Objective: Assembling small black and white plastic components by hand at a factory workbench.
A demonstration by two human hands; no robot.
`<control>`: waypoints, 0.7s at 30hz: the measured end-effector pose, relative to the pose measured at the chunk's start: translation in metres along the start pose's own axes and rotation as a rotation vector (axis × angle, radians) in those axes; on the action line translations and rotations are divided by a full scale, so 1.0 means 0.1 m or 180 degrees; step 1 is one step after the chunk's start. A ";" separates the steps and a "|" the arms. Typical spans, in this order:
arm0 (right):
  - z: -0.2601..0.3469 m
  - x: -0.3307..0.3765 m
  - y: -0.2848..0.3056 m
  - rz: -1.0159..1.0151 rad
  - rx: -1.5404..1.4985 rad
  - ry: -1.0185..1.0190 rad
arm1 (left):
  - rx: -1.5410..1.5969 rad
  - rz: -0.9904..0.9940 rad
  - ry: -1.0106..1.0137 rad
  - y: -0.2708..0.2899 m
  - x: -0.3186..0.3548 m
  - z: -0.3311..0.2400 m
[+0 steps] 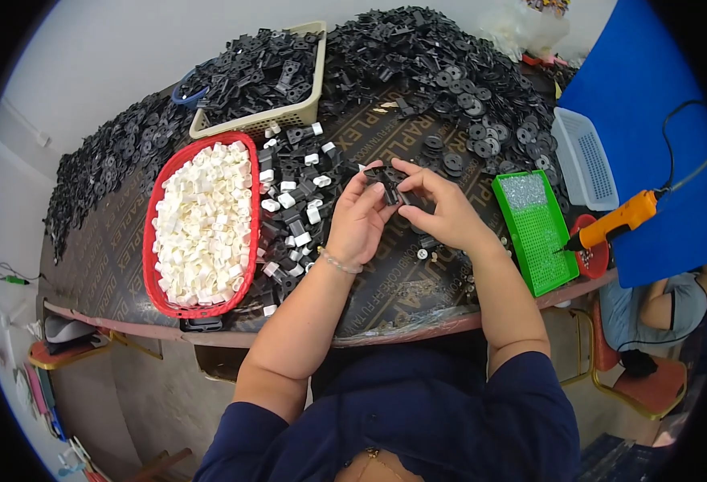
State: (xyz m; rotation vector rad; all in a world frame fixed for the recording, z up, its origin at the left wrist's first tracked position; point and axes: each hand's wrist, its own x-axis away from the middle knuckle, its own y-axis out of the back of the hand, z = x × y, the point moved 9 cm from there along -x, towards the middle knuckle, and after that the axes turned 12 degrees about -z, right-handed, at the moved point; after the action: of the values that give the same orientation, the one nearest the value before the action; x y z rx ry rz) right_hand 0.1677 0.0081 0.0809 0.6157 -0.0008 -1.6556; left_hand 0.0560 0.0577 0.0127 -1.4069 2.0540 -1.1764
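Observation:
Over the middle of the dark table (112, 265), both hands meet on a small black plastic part (389, 190). My left hand (359, 218) pinches it from the left with thumb and fingers. My right hand (438, 207) grips it from the right, fingertips on top. Just left of the hands lies a heap of black parts fitted with white pieces (293, 209). Beside that heap, a red oval basket (157, 297) holds many small white plastic pieces (202, 225).
A beige basket (305, 112) of black parts stands at the back, with large piles of black parts and round washers (466, 104) around it. At the right are a green tray (537, 233), a white basket (585, 161), a hanging orange electric screwdriver (623, 218) and a seated person (667, 301).

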 end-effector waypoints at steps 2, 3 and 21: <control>-0.07 0.05 0.08 -0.0006 -0.0160 -0.0109 | -0.0148 0.0000 0.0146 -0.01 0.00 0.05; -0.07 0.05 0.11 0.0034 -0.0057 -0.0046 | -0.0154 0.0051 0.0173 -0.02 -0.01 0.07; 0.14 0.12 0.15 -0.0787 0.0390 0.0721 | -0.0143 0.0171 0.0406 -0.06 0.07 0.18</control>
State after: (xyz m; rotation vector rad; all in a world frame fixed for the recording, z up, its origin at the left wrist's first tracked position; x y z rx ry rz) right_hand 0.1759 -0.0104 0.0936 0.9245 0.1441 -1.8239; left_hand 0.0692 0.0425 0.0079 -1.3191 2.2036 -1.2341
